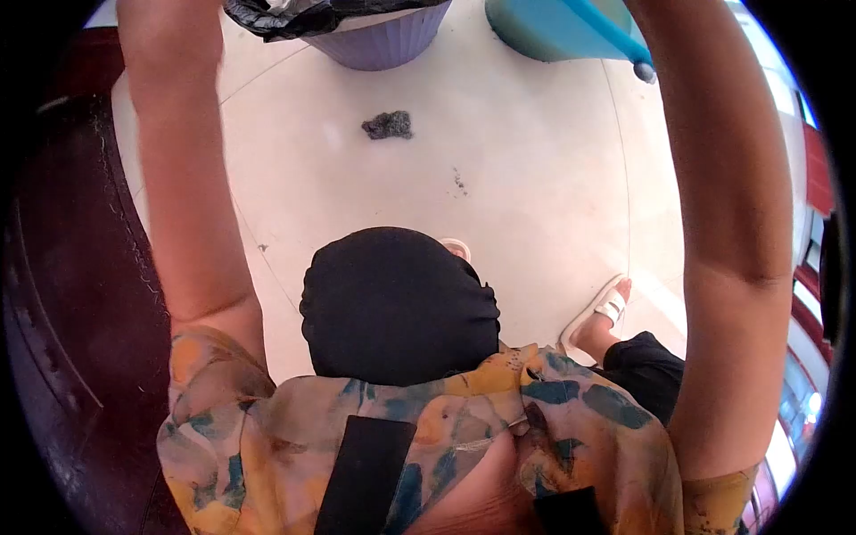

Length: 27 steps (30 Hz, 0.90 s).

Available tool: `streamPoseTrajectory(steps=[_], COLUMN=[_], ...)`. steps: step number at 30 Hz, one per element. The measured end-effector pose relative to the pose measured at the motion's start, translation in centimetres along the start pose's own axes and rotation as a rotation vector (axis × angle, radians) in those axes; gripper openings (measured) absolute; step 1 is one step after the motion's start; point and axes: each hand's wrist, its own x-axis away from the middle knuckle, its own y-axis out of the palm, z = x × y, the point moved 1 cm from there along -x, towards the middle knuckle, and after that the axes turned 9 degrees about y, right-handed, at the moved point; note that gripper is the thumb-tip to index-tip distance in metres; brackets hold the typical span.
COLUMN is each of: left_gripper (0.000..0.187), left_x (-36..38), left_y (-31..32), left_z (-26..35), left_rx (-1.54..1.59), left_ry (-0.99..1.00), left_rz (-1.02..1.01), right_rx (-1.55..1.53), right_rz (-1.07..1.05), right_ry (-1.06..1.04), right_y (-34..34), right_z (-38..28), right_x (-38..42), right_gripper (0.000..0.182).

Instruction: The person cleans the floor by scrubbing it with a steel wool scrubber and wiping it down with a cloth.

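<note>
Both of my arms reach forward past the top edge of the view, so my left hand and my right hand are out of sight. My left arm [183, 169] runs along the left side, and my right arm [727, 160] along the right. Between them, at the top, stands a ribbed purple bin [379, 40] with a black plastic bag [294, 20] over its rim. A teal container [548, 31] is close to my right arm, with a blue bar across it. On the floor lies a dark grey fuzzy clump [388, 125].
Small dark bits [459, 183] are scattered on the pale tiled floor [535, 143]. Dark red furniture [71, 267] borders the left side. My sandalled foot [602, 312] is at lower right, and my black-trousered knee [397, 303] is in the middle.
</note>
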Motion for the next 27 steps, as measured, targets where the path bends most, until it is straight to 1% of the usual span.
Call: streamPoseTrajectory(steps=[1,2,3,4,5,6,7,9,12,15,18,20,21,22,23,24,25,27], left_gripper=[0.023,0.018,0.01,0.01,0.014,0.024,0.029,0.033,0.033,0.032,0.035,0.034,0.033,0.033,0.033,0.033,0.033,0.035], left_x=[2.6,5.6,8.7,11.9,15.1,18.3,21.3,25.7,28.2,29.9,29.2,29.2,29.1,29.1,29.5,29.7,29.6,30.0], left_y=[-0.6,-1.0,-0.8,0.6,1.1,2.5,3.9,5.7,7.7,8.3,7.5,6.0,5.2,4.5,4.0,3.3,2.8,2.3], left_z=[0.5,0.7,-0.4,-1.5,-1.8,-2.7,-4.1,-6.5,-7.5,-9.6,-10.1,-10.5,-10.8,-11.1,-11.4,-11.7,-11.7,-12.0], left_rx=[-0.186,-0.524,-0.37,-0.071,-0.159,-0.144,-0.226,-0.341,-0.486,-0.486,-0.523,-0.53,-0.585,-0.645,-0.666,-0.692,-0.719,-0.761], left_ry=[0.089,0.225,0.35,0.339,0.271,0.031,-0.012,-0.029,-0.018,-0.076,-0.247,-0.229,-0.234,-0.239,-0.24,-0.24,-0.234,-0.236], left_rz=[0.095,0.171,0.189,0.173,-0.055,-0.215,-0.38,-0.541,-0.587,-0.74,-0.785,-0.652,-0.666,-0.681,-0.679,-0.676,-0.678,-0.689], right_rx=[-0.008,-0.026,-0.05,-0.074,-0.096,-0.11,-0.116,-0.121,-0.083,-0.051,-0.024,0.026,0.071,0.151,0.214,0.264,0.384,0.748], right_rz=[0.004,0.007,0.014,0.022,0.035,0.041,0.054,0.092,0.18,0.269,0.289,0.251,0.222,0.216,0.226,0.261,0.319,0.39], right_ry=[-0.01,-0.012,-0.018,-0.015,-0.015,-0.015,-0.006,0.033,0.114,0.237,0.404,0.568,0.651,0.776,0.929,1.053,1.114,1.061], right_y=[-0.5,-1.5,-2.7,-4.1,-5.9,-7.9,-10.2,-15.6,-22.3,-25.9,-26.4,-25.2,-24.3,-22.8,-23.7,-22.6,-21.9,-21.8], right_z=[-0.3,-0.8,-1.4,-1.9,-2.6,-3.2,-3.7,-4.5,-4.1,-1.0,4.3,8.4,10.2,11.3,13.7,14.7,15.7,20.2], right_x=[-0.1,0.1,0.2,0.6,1.2,1.8,2.9,5.7,10.8,16.0,19.8,21.3,21.9,22.3,23.5,23.9,24.6,26.6], right_gripper=[0.042,0.043,0.044,0.045,0.046,0.046,0.047,0.049,0.051,0.054,0.056,0.058,0.058,0.056,0.066,0.053,0.051,0.068])
